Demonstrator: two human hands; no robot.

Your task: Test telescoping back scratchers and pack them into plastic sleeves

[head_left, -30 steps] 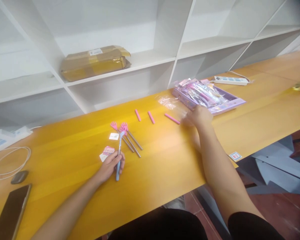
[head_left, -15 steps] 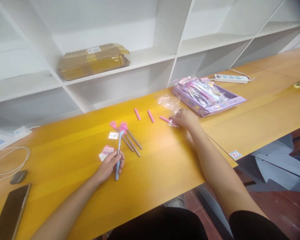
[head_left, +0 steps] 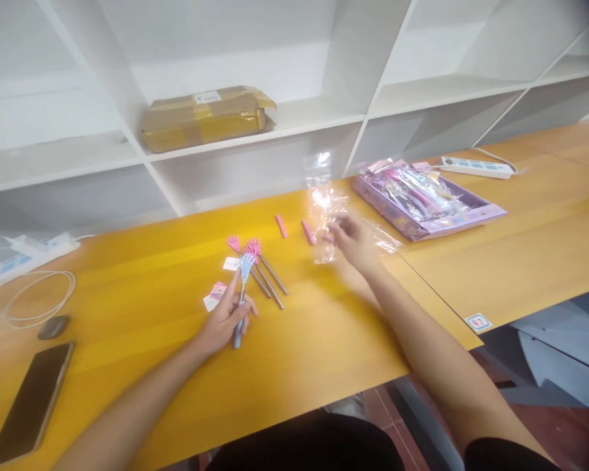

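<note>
My left hand (head_left: 228,317) holds a small blue back scratcher (head_left: 239,332) by its handle, claw head pointing away from me. Just beyond it, several pink-headed back scratchers (head_left: 269,278) with bare metal rods lie bunched together. Two pink handle tubes (head_left: 281,226) rest farther back. With its fingers pinched, my right hand (head_left: 356,242) lifts a clear plastic bag (head_left: 321,203) over the table, partly in front of one tube. Another clear wrapper (head_left: 385,239) lies beside that hand.
A purple box (head_left: 422,229) of bagged items sits at the back right, near a power strip (head_left: 478,167). Paper tags (head_left: 214,294) lie by my left hand. A phone (head_left: 32,405), a dark mouse-like object (head_left: 53,326) and a cable are at left. White shelving holds a taped parcel (head_left: 209,121).
My right hand has risen from the table with the clear bag, which now hangs upright. The pink tube near that hand is no longer visible. My left fingers have loosened somewhat around the blue scratcher.
</note>
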